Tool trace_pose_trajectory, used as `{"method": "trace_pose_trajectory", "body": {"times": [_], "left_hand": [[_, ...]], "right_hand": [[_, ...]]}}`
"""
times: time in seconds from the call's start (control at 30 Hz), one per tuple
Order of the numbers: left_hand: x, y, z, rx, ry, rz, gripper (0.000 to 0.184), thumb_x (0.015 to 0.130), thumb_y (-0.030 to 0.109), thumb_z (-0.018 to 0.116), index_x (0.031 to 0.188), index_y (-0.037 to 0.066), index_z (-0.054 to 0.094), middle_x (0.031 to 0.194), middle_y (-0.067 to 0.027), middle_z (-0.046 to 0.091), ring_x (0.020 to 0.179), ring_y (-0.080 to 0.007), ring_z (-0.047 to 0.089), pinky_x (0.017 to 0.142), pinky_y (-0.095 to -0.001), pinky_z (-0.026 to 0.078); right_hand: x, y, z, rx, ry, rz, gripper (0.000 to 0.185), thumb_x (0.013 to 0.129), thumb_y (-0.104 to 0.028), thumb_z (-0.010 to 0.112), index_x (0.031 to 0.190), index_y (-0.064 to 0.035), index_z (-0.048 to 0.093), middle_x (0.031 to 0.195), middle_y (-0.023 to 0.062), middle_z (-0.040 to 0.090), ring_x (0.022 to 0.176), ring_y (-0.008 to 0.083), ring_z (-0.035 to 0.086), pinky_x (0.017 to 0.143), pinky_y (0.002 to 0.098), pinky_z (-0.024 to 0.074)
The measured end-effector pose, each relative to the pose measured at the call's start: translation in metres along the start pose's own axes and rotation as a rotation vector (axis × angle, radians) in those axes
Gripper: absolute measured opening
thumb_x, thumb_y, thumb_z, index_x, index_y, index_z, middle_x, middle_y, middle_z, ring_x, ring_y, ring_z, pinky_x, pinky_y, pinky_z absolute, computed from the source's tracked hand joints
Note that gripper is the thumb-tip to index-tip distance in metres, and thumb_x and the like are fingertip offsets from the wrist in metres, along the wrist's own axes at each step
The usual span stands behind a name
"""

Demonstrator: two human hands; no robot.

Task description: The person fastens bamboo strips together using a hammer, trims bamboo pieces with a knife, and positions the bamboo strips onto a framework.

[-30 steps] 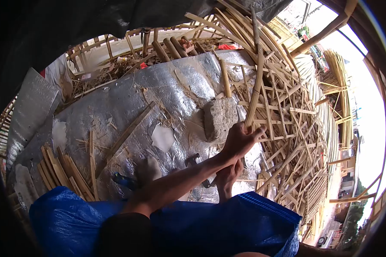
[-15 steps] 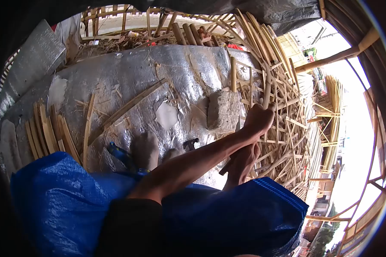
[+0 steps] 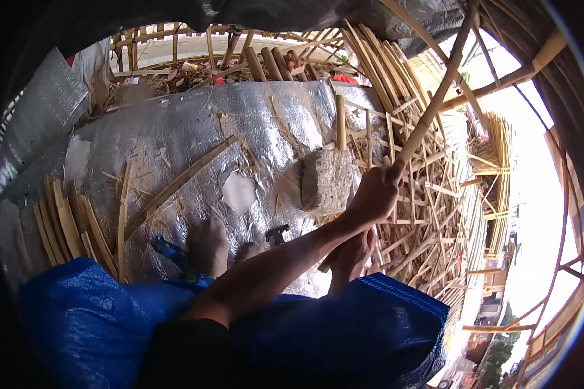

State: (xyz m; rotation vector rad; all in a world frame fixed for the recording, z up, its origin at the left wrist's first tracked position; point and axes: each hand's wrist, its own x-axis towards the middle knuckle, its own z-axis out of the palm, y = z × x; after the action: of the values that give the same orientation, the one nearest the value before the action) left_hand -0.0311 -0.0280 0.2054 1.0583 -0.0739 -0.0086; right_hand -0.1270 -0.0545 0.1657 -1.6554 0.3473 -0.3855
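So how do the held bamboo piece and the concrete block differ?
The bamboo piece is long and slender, the concrete block chunky. The bamboo piece is brown, the concrete block greyish. The bamboo piece slants up from the left hand; the concrete block sits on the silvery sheet.

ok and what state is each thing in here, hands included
Left hand: closed around a bamboo stick
Bamboo stick: gripped, slanting upward
Right hand: partly hidden, grip unclear
Concrete block: resting on the foil sheet
Foil sheet: spread out, crinkled, littered with scraps
Hammer-like tool: partly hidden
Slat heap: tangled
Blue cover: draped, creased
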Motion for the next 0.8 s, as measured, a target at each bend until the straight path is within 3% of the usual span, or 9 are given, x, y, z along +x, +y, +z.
{"method": "trace_pose_trajectory", "body": {"times": [0.13,0.17,0.2,0.27,0.3,0.4,0.53,0.63,0.8], "left_hand": [[0.006,-0.025,-0.024,-0.143,-0.047,-0.177,0.050,0.103,0.047,0.042,0.068,0.012,0.045,0.052,0.0062,0.033,0.039,-0.0051,0.027,0.037,-0.0249,0.021],[0.004,-0.025,-0.030,-0.146,0.002,-0.261,0.049,0.103,0.047,0.042,0.068,0.013,0.042,0.052,0.0068,0.032,0.039,-0.0053,0.026,0.037,-0.0245,0.020],[-0.002,-0.025,-0.036,-0.145,0.063,-0.343,0.048,0.103,0.047,0.042,0.067,0.014,0.040,0.052,0.0074,0.030,0.038,-0.0055,0.025,0.036,-0.0241,0.019],[0.000,-0.054,-0.051,-0.209,0.036,-0.413,0.049,0.103,0.048,0.041,0.067,0.015,0.038,0.052,0.0078,0.028,0.038,-0.0053,0.023,0.037,-0.0244,0.017],[0.000,-0.064,-0.052,-0.209,0.049,-0.399,0.050,0.103,0.050,0.040,0.067,0.015,0.037,0.051,0.0081,0.025,0.038,-0.0054,0.021,0.037,-0.0253,0.015],[-0.008,-0.053,-0.048,-0.216,0.038,-0.482,0.049,0.102,0.053,0.038,0.071,0.015,0.041,0.052,0.0078,0.022,0.040,-0.0055,0.020,0.039,-0.0257,0.015],[0.004,-0.090,-0.064,-0.281,0.089,-0.574,0.049,0.102,0.050,0.044,0.069,0.014,0.040,0.053,0.0073,0.027,0.039,-0.0054,0.023,0.037,-0.0254,0.016],[0.015,-0.109,-0.075,-0.194,0.083,-0.577,0.047,0.101,0.050,0.044,0.070,0.015,0.040,0.053,0.0083,0.024,0.039,-0.0052,0.019,0.038,-0.0256,0.014],[0.020,-0.123,-0.090,-0.081,0.095,-0.575,0.049,0.100,0.052,0.047,0.068,0.016,0.039,0.053,0.0087,0.021,0.039,-0.0050,0.018,0.038,-0.0253,0.013]], "right_hand": [[0.006,0.036,0.001,0.018,-0.101,0.041,0.041,0.107,-0.032,0.037,0.088,-0.0006,0.057,0.064,-0.0011,0.051,0.052,0.0048,0.044,0.044,0.0242,0.0314],[0.008,0.057,0.007,-0.046,-0.044,-0.082,0.041,0.107,-0.030,0.037,0.092,0.0030,0.057,0.068,0.0007,0.055,0.059,0.0047,0.045,0.050,0.0243,0.0342],[0.007,0.074,0.005,-0.045,-0.068,0.056,0.041,0.106,-0.029,0.039,0.098,0.0062,0.058,0.072,0.0058,0.060,0.068,0.0070,0.048,0.058,0.0269,0.0397],[0.005,0.096,0.010,-0.094,-0.036,-0.033,0.039,0.106,-0.027,0.041,0.103,0.0063,0.060,0.072,0.0097,0.062,0.072,0.0102,0.051,0.063,0.0316,0.0446],[0.003,0.105,0.008,-0.137,-0.039,0.076,0.037,0.105,-0.024,0.042,0.102,0.0068,0.061,0.072,0.0128,0.063,0.075,0.0111,0.053,0.066,0.0343,0.0471],[-0.004,0.073,0.004,-0.150,-0.064,0.141,0.036,0.103,-0.024,0.044,0.097,0.0072,0.061,0.063,0.0111,0.054,0.065,0.0104,0.049,0.059,0.0334,0.0440],[0.003,0.109,0.003,-0.117,-0.061,0.105,0.039,0.104,-0.026,0.043,0.092,0.0064,0.061,0.060,0.0068,0.051,0.061,0.0094,0.047,0.055,0.0309,0.0413],[0.008,0.108,0.013,-0.076,-0.100,0.195,0.042,0.105,-0.030,0.041,0.087,0.0027,0.060,0.057,0.0002,0.050,0.051,0.0079,0.046,0.046,0.0285,0.0374],[0.007,0.137,0.026,0.040,-0.152,0.344,0.044,0.106,-0.033,0.041,0.083,0.0008,0.057,0.055,-0.0015,0.047,0.048,0.0067,0.044,0.044,0.0277,0.0344]]}}
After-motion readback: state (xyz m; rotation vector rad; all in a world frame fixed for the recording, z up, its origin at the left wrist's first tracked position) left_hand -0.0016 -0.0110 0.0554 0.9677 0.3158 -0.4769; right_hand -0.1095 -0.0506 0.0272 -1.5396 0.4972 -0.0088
